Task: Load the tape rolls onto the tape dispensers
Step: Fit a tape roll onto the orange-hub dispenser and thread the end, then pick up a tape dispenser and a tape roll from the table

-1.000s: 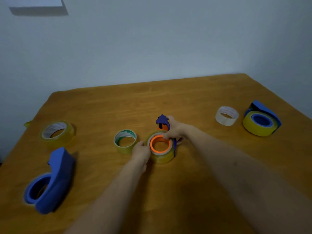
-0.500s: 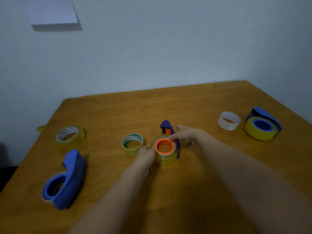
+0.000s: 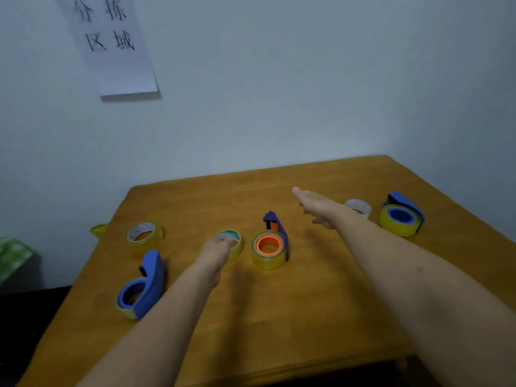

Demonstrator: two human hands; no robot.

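Observation:
A purple dispenser with an orange hub (image 3: 272, 241) lies at the table's middle with a yellow tape roll on the hub. My left hand (image 3: 216, 251) rests on the near side of a green-cored tape roll (image 3: 230, 241) just left of it; the grip is unclear. My right hand (image 3: 318, 206) hovers flat and open beyond the dispenser, holding nothing. A whitish roll (image 3: 358, 206) lies behind my right wrist. A blue dispenser (image 3: 402, 217) carrying a yellow roll sits at the far right. Another blue dispenser (image 3: 142, 286) lies at the left, beside a loose yellowish roll (image 3: 143, 233).
The wooden table (image 3: 279, 317) stands against a pale wall that bears a paper sign (image 3: 111, 43). A small yellow scrap (image 3: 97, 229) lies at the table's left edge, and something green (image 3: 11, 258) sits beyond that edge.
Both hands have let go of the orange-hub dispenser. My left hand moved left to the green-cored roll; my right hand lifted away to the far right. The camera has tilted up.

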